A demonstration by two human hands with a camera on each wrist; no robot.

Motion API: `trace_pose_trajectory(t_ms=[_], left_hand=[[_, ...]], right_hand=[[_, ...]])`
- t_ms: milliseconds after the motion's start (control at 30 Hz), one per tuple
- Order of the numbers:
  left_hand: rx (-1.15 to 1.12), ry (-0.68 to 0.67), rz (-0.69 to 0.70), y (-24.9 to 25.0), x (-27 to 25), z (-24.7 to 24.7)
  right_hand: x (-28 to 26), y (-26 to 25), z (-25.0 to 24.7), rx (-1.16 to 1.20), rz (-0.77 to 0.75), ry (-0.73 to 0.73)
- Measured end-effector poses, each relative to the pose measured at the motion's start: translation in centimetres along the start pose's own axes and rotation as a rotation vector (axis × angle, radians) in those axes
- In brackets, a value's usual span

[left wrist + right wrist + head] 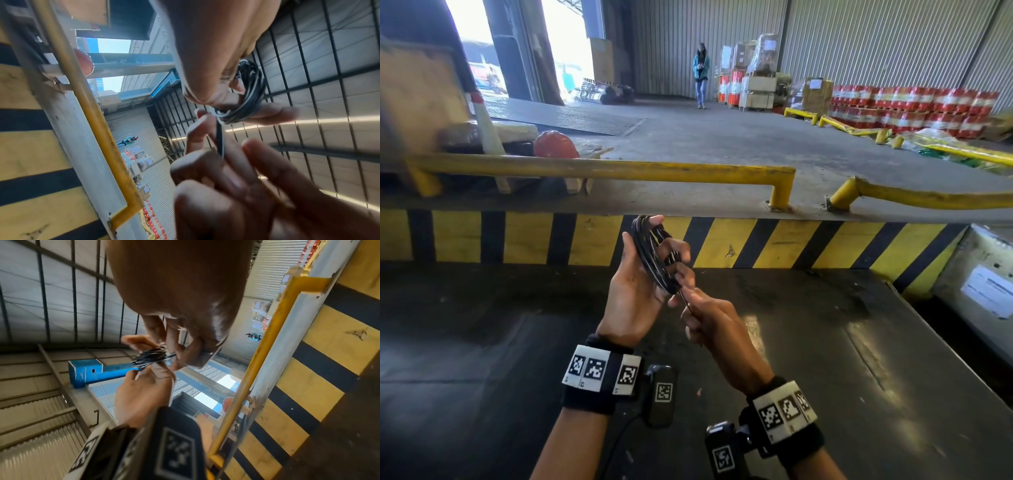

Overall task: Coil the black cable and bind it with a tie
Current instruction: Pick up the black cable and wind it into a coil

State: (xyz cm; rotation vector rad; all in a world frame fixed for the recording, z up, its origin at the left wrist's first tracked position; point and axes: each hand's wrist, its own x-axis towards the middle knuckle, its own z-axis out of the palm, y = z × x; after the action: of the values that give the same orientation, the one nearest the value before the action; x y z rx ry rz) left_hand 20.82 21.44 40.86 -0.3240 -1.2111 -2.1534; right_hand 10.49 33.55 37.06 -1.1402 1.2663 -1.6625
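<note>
The black cable [654, 255] is wound into a small coil of several loops, held up in front of the striped wall. My left hand [671, 251] grips the coil, thumb across the front and fingers behind. A thin black strand [686, 302] runs straight down from the coil's lower end, and my right hand [695, 308] pinches it just below. I cannot tell whether the strand is a tie or the cable's end. In the left wrist view the coil [249, 97] lies over my fingers, the strand [219, 139] leading to the right hand's fingers [218, 175]. The right wrist view shows the coil [150, 358] edge-on.
A dark metal platform [825, 359] lies under my hands. A yellow-and-black striped ledge [722, 243] fronts it, with yellow rails [602, 169] above. An orange helmet [555, 144] sits at left. A person [701, 77] stands far back near stacked red drums [911, 106].
</note>
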Motion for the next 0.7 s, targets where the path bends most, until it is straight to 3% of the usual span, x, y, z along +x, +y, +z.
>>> trace_pose_trajectory(t_ms=[133, 200, 300, 433, 567, 700], left_hand=[[0.212, 0.117, 0.090, -0.6, 0.4, 0.0], [0.358, 0.184, 0.115, -0.8, 0.6, -0.2], [0.548, 0.238, 0.090, -1.4, 0.8, -0.3], [0.730, 0.215, -0.026, -2.5, 0.5, 0.5], [0.801, 0.190, -0.180, -3.0, -0.2, 1.6], [0.706, 0.121, -0.344, -3.3, -0.8, 2.0]], right_hand=[[-0.3, 0.2, 0.6, -0.273, -0.119, 0.155], [-0.7, 0.3, 0.6, -0.488, -0.180, 0.265], [-1.6, 0.0, 0.4, -0.871, -0.301, 0.318], [-2.3, -1.1, 0.1, -1.299, -0.406, 0.317], [-2.5, -2.6, -1.0, -1.373, -0.526, 0.250], [-2.3, -4.0, -2.5, -1.490, -0.637, 0.159]])
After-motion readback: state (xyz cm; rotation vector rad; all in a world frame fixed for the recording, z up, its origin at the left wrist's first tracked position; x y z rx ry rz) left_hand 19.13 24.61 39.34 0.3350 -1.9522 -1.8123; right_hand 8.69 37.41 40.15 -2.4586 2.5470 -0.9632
